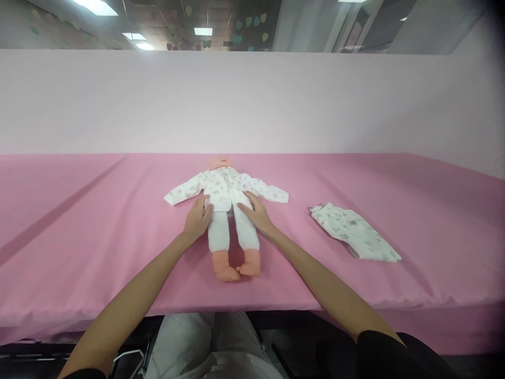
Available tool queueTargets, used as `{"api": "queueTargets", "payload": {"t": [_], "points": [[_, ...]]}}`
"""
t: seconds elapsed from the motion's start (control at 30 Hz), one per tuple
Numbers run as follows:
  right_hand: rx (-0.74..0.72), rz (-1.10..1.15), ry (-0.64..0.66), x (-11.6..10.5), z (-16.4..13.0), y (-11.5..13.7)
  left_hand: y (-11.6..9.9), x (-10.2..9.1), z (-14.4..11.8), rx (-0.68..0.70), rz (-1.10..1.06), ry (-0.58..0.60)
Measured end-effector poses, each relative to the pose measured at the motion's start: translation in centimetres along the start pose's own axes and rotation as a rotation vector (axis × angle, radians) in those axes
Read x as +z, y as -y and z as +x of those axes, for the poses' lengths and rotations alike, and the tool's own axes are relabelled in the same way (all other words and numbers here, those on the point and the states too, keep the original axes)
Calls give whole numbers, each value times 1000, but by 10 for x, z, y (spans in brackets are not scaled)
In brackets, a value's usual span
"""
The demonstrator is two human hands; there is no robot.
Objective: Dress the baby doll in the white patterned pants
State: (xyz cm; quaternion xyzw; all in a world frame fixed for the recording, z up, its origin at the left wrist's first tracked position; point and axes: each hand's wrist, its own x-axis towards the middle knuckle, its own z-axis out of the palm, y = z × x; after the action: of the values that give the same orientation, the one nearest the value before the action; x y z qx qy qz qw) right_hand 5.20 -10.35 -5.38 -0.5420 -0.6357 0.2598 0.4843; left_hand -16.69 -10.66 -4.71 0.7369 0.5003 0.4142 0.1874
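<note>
Both hands rest flat on the doll (226,210) lying mid-counter: left hand (196,218) at one hip, right hand (255,213) at the other; folded garment (355,231) lies toward the right edge.

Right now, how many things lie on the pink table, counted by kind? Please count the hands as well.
Doll: 1, on its back, dressed in a printed top and white trousers
Folded garment: 1, to the right of the doll
Hands: 2, left hand and right hand, each at the doll's hips
Total: 4

pink table (79,210) | pale partition wall (118,100) | ceiling lights (203,31) | hanging hearts (252,23), probably paper
</note>
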Motion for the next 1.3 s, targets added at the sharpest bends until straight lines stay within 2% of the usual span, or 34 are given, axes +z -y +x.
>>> {"api": "queueTargets", "payload": {"t": [1.3], "points": [[-55, -58, 2, 0, 2, -6, 1, -2, 1, 22, 41, 26]]}}
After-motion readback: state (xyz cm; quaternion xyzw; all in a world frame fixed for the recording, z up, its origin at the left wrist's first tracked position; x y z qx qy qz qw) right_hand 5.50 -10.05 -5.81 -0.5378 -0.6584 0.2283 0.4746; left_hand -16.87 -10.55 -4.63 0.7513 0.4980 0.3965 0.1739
